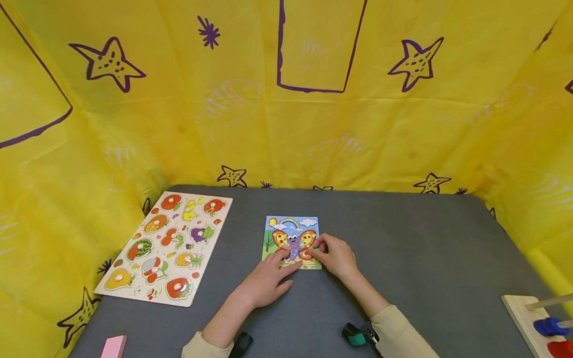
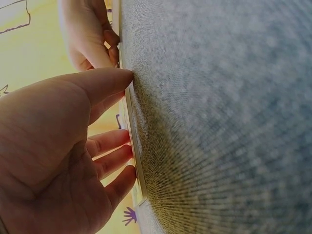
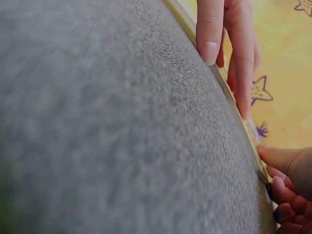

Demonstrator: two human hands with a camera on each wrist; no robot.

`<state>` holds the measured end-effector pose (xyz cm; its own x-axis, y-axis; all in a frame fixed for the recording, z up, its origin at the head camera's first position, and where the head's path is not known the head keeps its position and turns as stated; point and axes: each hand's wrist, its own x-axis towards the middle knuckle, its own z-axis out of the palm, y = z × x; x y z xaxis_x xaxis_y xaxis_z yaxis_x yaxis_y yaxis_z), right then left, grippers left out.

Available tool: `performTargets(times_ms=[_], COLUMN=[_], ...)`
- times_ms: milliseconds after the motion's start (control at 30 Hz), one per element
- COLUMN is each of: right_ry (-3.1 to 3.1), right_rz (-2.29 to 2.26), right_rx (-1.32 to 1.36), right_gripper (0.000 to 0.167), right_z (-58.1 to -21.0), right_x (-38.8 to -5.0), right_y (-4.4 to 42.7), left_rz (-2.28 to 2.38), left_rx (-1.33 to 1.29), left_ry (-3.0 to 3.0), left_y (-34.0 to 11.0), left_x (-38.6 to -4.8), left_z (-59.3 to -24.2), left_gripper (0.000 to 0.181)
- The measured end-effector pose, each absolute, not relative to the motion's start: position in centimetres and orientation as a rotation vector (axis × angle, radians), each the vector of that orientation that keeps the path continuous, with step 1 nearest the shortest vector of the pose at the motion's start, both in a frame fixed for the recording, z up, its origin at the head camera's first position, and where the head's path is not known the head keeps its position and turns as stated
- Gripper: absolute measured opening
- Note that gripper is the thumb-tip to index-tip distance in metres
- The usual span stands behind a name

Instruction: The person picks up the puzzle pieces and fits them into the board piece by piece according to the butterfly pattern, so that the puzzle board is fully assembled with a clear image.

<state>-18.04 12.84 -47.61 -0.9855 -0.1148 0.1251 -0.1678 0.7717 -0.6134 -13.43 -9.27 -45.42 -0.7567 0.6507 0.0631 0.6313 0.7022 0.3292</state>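
Observation:
A small square butterfly puzzle [image 1: 293,239] with a rainbow and a sun lies flat on the dark grey table [image 1: 394,278]. My left hand [image 1: 264,281] rests its extended fingers on the lower part of the picture; in the left wrist view its fingertips [image 2: 127,152] touch the thin board. At the lower right side, my right hand [image 1: 337,256] grips the puzzle's edge with bent fingers. Its thumb [image 3: 275,157] lies on the board's near edge in the right wrist view, the other fingers curled beside it. The fingers cover part of the lower wings.
To the left lies a large wooden fruit puzzle board [image 1: 167,248] with knobbed pieces. A pink block [image 1: 114,346] sits at the near left edge. At the near right stands a wooden bead frame [image 1: 525,323]. Yellow cloth [image 1: 313,134] with purple drawings surrounds the table's back and sides.

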Motion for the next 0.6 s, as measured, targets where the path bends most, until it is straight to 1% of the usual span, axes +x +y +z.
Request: performTargets(times_ms=[167,267,433,533,600], right_ry=[-2.9,-2.869,-2.816,-2.815,-2.817], right_rz=[0.995,1.128,1.348,1.355,1.326], right_rx=[0.293,0.407,0.559,0.6,0.61], right_gripper=[0.024,0.023,0.029,0.03,0.028], right_z=[-47.7,-47.7,-48.1,-48.2,-48.1], right_x=[-18.2,-18.2,-18.0,-17.9,-17.9], right_y=[13.2,14.0,15.1,15.4,15.5], left_rz=[0.505,0.502,0.511,0.518,0.544], left_rx=[1.061,1.044,1.017,1.01,1.006], left_ry=[2.854,2.854,2.841,2.833,2.823], left_y=[-9.2,-9.1,-9.1,-9.0,-9.0], left_x=[-13.4,-13.4,-13.2,-13.3,-13.6], left_z=[-45.5,-45.5,-45.4,-45.4,-45.4], left_gripper=[0.046,0.046,0.046,0.045,0.042])
